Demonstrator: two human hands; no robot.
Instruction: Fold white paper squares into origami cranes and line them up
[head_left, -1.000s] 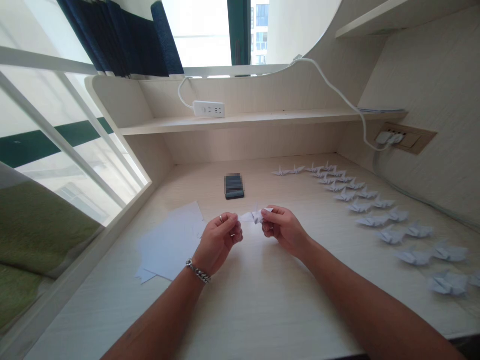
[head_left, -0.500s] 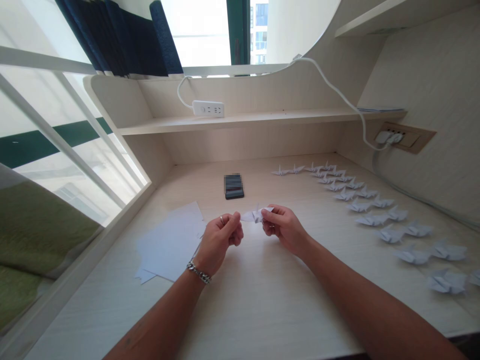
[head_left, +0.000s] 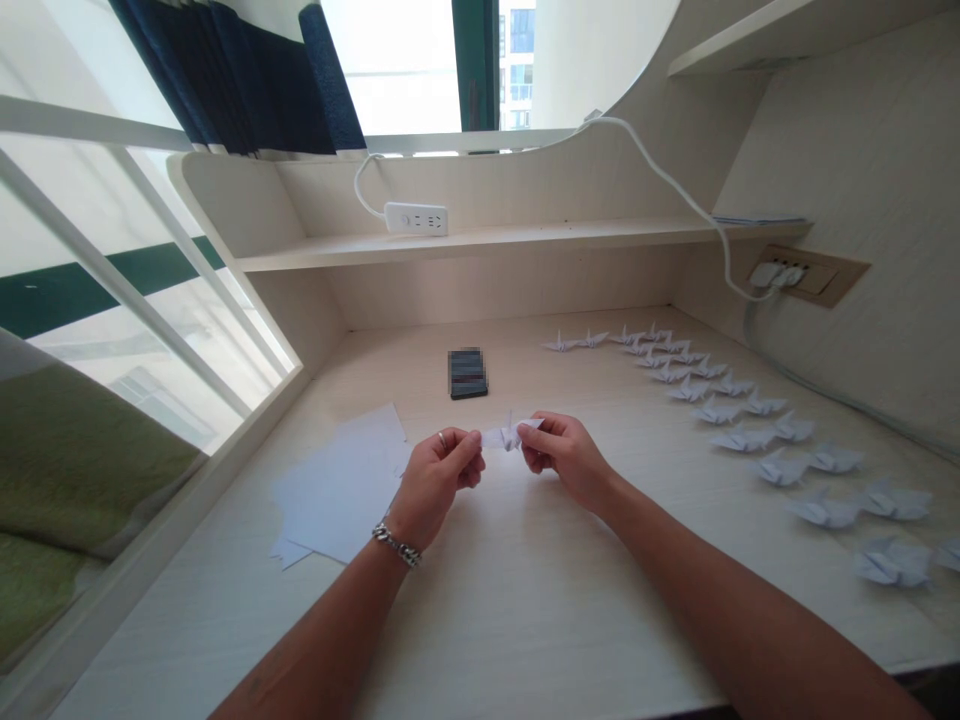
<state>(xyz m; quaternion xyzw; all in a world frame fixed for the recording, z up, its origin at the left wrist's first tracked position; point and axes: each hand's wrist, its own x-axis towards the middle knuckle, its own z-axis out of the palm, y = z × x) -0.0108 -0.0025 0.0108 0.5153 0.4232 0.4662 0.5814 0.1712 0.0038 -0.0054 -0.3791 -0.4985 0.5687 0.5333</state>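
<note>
Between my two hands, a white folded paper crane (head_left: pixel 508 437) is held a little above the desk (head_left: pixel 510 600). My left hand (head_left: pixel 442 472) pinches the tip of its left wing between thumb and finger. On the other side, my right hand (head_left: pixel 564 450) grips the right wing with thumb on top and fingers curled beneath. The crane's thin point sticks upward between them. Left of my left hand lies a loose stack of white paper sheets (head_left: pixel 337 485), partly behind my wrist.
Rows of finished paper cranes (head_left: pixel 741 440) run along the desk's right side. Beyond my hands lies a dark, pixelated flat object (head_left: pixel 468 374). A power strip (head_left: pixel 416 219) rests on the shelf (head_left: pixel 495 245), and a white cable (head_left: pixel 675 180) hangs toward the wall socket (head_left: pixel 810 276).
My left hand has moved slightly and its fingertips now press on the crane's left wing. The wings look pulled flatter, and the crane has shifted a touch left.
</note>
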